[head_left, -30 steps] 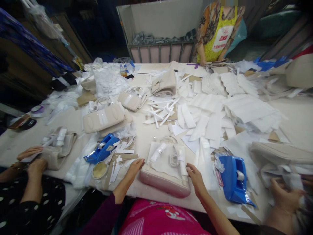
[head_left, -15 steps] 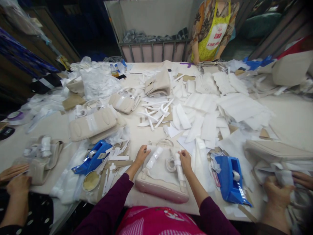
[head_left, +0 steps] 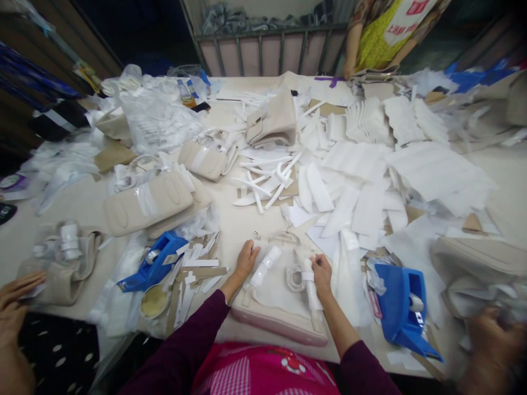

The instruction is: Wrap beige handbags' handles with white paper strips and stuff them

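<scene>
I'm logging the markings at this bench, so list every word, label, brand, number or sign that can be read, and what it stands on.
"上海": appears to start the red line on the yellow apron; the characters after it are too blurred to read.
Red square on the same apron: marks unreadable.
Black item at the left edge: pale lettering, too blurred to read.

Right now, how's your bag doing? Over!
Left hand at far left corner of beige bag, right hand at far right. White wrapped rolls on top. Blue tape dispensers either side, apart from it.
</scene>
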A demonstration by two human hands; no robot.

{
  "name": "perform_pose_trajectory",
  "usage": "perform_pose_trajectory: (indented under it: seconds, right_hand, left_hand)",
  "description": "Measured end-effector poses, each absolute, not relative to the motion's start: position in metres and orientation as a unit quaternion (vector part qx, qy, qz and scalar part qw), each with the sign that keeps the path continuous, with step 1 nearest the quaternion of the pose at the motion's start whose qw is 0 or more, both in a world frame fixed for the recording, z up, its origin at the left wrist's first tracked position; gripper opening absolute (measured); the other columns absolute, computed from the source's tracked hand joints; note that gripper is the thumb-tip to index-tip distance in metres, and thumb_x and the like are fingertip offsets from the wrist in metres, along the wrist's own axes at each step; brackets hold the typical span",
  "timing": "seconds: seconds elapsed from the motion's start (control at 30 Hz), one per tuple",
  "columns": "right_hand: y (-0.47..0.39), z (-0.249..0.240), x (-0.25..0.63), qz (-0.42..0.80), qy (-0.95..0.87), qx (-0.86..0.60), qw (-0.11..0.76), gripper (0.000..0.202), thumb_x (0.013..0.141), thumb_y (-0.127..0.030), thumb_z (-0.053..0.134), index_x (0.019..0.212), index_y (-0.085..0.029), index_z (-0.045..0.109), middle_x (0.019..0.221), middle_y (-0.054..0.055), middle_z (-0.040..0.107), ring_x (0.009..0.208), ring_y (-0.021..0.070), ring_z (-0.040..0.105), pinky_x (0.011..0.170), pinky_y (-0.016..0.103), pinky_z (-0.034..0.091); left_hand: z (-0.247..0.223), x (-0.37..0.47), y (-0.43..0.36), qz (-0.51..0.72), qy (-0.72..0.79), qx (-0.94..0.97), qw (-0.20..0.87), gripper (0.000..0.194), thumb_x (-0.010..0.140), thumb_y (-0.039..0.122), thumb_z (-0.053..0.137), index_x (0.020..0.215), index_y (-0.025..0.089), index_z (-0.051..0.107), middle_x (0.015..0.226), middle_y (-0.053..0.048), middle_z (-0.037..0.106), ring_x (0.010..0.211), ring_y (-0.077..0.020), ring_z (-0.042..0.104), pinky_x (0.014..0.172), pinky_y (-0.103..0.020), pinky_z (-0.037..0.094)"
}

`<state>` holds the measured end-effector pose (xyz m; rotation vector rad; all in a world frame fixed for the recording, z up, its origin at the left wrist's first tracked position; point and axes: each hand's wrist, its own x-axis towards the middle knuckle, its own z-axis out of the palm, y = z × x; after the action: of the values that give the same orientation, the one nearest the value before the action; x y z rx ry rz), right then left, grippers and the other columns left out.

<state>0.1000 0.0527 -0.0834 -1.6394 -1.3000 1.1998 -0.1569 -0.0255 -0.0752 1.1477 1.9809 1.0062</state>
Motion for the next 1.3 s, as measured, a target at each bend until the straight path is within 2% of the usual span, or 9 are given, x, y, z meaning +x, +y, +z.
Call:
perform_pose_trajectory:
  seconds: [0.17, 0.27, 0.37, 0.5, 0.6, 0.77, 1.0, 1.17, 1.3]
  right_hand:
    - [0.054, -0.085, 0.101, 0.455, -0.506, -0.639, 0.359, 0.022, 0.070, -0.039, 0.053, 0.065, -0.021, 0.043, 0.063, -0.005, 0.041, 0.062, 0.0133, 0.040, 0.064, 0.027, 0.036]
    - [0.052, -0.079, 0.101, 0.445, -0.517, -0.637, 0.359, 0.020, 0.072, -0.039, 0.055, 0.070, -0.020, 0.048, 0.068, -0.003, 0.048, 0.067, 0.0155, 0.046, 0.069, 0.030, 0.039]
    - [0.044, -0.071, 0.109, 0.454, -0.532, -0.624, 0.348, 0.029, 0.073, -0.037, 0.057, 0.096, -0.019, 0.055, 0.093, 0.005, 0.059, 0.085, 0.0202, 0.055, 0.080, 0.034, 0.044]
    - [0.020, -0.067, 0.129, 0.489, -0.540, -0.616, 0.300, 0.055, 0.075, -0.039, 0.059, 0.125, -0.018, 0.047, 0.115, 0.013, 0.059, 0.094, 0.0236, 0.059, 0.081, 0.039, 0.048]
    - [0.002, -0.068, 0.140, 0.500, -0.542, -0.619, 0.271, 0.057, 0.076, -0.045, 0.058, 0.126, -0.018, 0.050, 0.119, 0.013, 0.058, 0.091, 0.0249, 0.060, 0.080, 0.042, 0.049]
    - [-0.002, -0.067, 0.140, 0.517, -0.563, -0.586, 0.267, 0.045, 0.081, -0.046, 0.052, 0.116, -0.019, 0.061, 0.113, 0.009, 0.061, 0.103, 0.0252, 0.056, 0.092, 0.041, 0.043]
    - [0.025, -0.057, 0.133, 0.512, -0.593, -0.556, 0.277, 0.035, 0.079, -0.042, 0.053, 0.100, -0.019, 0.068, 0.091, 0.005, 0.061, 0.087, 0.0221, 0.055, 0.080, 0.034, 0.043]
    - [0.038, -0.067, 0.133, 0.530, -0.598, -0.539, 0.267, 0.038, 0.080, -0.041, 0.053, 0.106, -0.017, 0.068, 0.093, 0.006, 0.061, 0.085, 0.0205, 0.054, 0.080, 0.033, 0.043]
    - [0.035, -0.070, 0.141, 0.585, -0.546, -0.539, 0.264, 0.046, 0.081, -0.042, 0.057, 0.121, -0.019, 0.061, 0.109, 0.008, 0.062, 0.092, 0.0211, 0.056, 0.086, 0.036, 0.044]
  left_hand:
    - [-0.074, -0.156, -0.023, 0.382, 0.756, 0.424, 0.321, 0.020, 0.085, 0.035, 0.046, 0.073, 0.022, 0.038, 0.073, 0.003, 0.039, 0.074, -0.0157, 0.042, 0.079, -0.033, 0.040]
    - [-0.067, -0.161, -0.027, 0.395, 0.740, 0.423, 0.342, 0.018, 0.085, 0.038, 0.047, 0.081, 0.021, 0.046, 0.079, 0.001, 0.048, 0.078, -0.0160, 0.048, 0.078, -0.032, 0.044]
    - [-0.058, -0.167, -0.046, 0.412, 0.726, 0.417, 0.359, 0.029, 0.086, 0.040, 0.047, 0.105, 0.018, 0.051, 0.103, -0.007, 0.055, 0.095, -0.0185, 0.054, 0.082, -0.033, 0.047]
    - [-0.050, -0.172, -0.084, 0.435, 0.697, 0.369, 0.435, 0.044, 0.085, 0.043, 0.051, 0.120, 0.017, 0.052, 0.122, -0.012, 0.054, 0.110, -0.0217, 0.054, 0.095, -0.038, 0.044]
    - [-0.051, -0.169, -0.101, 0.435, 0.680, 0.353, 0.474, 0.047, 0.084, 0.047, 0.052, 0.122, 0.018, 0.055, 0.126, -0.011, 0.055, 0.116, -0.0229, 0.052, 0.104, -0.040, 0.038]
    - [-0.064, -0.162, -0.103, 0.426, 0.698, 0.360, 0.449, 0.053, 0.079, 0.057, 0.054, 0.111, 0.016, 0.065, 0.117, -0.012, 0.060, 0.115, -0.0253, 0.052, 0.106, -0.041, 0.035]
    - [-0.070, -0.151, -0.108, 0.417, 0.725, 0.326, 0.441, 0.048, 0.082, 0.051, 0.053, 0.117, 0.019, 0.061, 0.122, -0.009, 0.056, 0.118, -0.0241, 0.049, 0.107, -0.040, 0.033]
    - [-0.070, -0.144, -0.109, 0.416, 0.740, 0.301, 0.434, 0.047, 0.082, 0.050, 0.053, 0.116, 0.019, 0.061, 0.123, -0.009, 0.056, 0.120, -0.0243, 0.048, 0.108, -0.039, 0.033]
    - [-0.062, -0.140, -0.110, 0.430, 0.738, 0.265, 0.448, 0.052, 0.081, 0.050, 0.056, 0.123, 0.018, 0.057, 0.127, -0.009, 0.055, 0.124, -0.0255, 0.046, 0.108, -0.039, 0.032]
